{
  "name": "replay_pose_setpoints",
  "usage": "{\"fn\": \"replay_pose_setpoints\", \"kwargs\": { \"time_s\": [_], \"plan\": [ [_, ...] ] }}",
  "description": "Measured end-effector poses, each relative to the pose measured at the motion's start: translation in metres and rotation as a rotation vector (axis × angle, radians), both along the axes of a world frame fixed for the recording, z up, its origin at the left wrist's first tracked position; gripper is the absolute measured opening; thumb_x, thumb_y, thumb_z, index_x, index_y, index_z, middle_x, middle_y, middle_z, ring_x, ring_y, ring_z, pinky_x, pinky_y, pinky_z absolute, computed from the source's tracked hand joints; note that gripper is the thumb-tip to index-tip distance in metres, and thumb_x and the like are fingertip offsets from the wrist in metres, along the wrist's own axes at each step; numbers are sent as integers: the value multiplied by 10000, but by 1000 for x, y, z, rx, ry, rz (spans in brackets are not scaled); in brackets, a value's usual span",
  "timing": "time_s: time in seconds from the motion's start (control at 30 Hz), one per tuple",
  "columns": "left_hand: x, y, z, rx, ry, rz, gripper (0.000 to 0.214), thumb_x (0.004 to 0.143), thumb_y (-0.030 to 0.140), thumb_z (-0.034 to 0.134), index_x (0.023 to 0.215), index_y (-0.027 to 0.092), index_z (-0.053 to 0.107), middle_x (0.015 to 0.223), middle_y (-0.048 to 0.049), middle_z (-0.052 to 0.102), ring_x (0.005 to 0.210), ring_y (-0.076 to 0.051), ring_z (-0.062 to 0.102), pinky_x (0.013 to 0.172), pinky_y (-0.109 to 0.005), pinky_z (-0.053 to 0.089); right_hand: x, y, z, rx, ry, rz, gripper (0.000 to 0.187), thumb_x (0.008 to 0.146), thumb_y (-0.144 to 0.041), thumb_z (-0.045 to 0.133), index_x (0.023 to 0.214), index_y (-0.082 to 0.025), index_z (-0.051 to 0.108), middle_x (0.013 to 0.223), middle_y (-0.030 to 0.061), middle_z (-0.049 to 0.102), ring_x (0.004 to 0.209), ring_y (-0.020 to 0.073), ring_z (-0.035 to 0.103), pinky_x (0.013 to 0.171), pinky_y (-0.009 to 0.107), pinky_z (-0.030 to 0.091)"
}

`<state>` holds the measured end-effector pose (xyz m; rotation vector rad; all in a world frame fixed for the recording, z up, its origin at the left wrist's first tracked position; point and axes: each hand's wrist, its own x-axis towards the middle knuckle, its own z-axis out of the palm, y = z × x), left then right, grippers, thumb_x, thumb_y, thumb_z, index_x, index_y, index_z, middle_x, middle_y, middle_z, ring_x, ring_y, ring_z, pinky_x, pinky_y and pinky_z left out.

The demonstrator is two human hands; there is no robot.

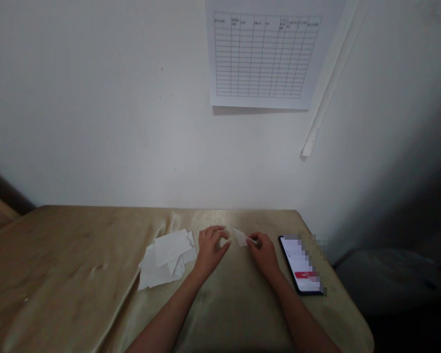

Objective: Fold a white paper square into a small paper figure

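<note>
A small folded white paper piece point(239, 237) lies on the tan cloth-covered table point(77, 255) between my hands. My right hand point(263, 251) pinches its right edge with fingertips pressed together. My left hand point(210, 246) rests curled on the table just left of the paper, fingers bent down onto its left end. A loose pile of white paper sheets point(167, 257) lies left of my left hand.
A smartphone point(301, 264) with a lit screen lies on the table right of my right hand, near the table's right edge. A printed grid chart point(262, 54) hangs on the white wall. A dark seat point(389, 279) stands at the right.
</note>
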<state>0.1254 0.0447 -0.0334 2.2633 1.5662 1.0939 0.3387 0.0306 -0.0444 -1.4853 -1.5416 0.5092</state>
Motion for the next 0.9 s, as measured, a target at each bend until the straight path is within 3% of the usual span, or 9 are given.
{"fn": "replay_pose_setpoints", "kwargs": {
  "time_s": [0.13, 0.3, 0.5, 0.67, 0.9],
  "plan": [
    [5, -4, -1, -61, 52, -40, 53, 833, 317, 710, 864, 313, 753, 1280, -2, 633, 1271, -253, 455, 1135, -500, 274, -2, -1, 1, 1, 43, -31, 215, 835, -401, 571, 881, -209, 656, 910, 69, 695, 895, 238, 621, 844, 368, 464],
    [12, -7, -4, -123, 61, -55, 207, 824, 311, 720, 1020, 372, 752, 1320, -2, 621, 1325, -276, 417, 1161, -573, 211, -7, -1, 2, -11, 83, 33, 210, 828, -406, 577, 856, -215, 660, 900, 57, 704, 886, 231, 632, 823, 354, 480],
    [12, -5, -4, -179, 24, -71, 314, 839, 314, 697, 1151, 343, 697, 1331, -18, 639, 1336, -270, 439, 1170, -568, 215, -9, 0, -3, -52, 46, 126, 185, 778, -395, 666, 853, -229, 699, 918, 38, 724, 925, 225, 646, 903, 370, 467],
    [15, -7, -2, -223, 2, -61, 306, 830, 279, 695, 1134, 313, 669, 1285, -13, 672, 1335, -273, 456, 1176, -618, 140, -13, -5, -1, -73, -76, 172, 205, 749, -408, 741, 892, -262, 739, 1016, 43, 731, 1052, 248, 622, 1007, 424, 392],
    [17, -8, -2, -273, -16, -59, 183, 855, 275, 649, 1037, 291, 659, 1234, -12, 689, 1329, -259, 467, 1176, -651, 60, -15, -7, 4, -89, -120, 210, 179, 854, -406, 641, 929, -290, 754, 1019, 35, 741, 1085, 234, 603, 1053, 455, 330]
  ]
}}
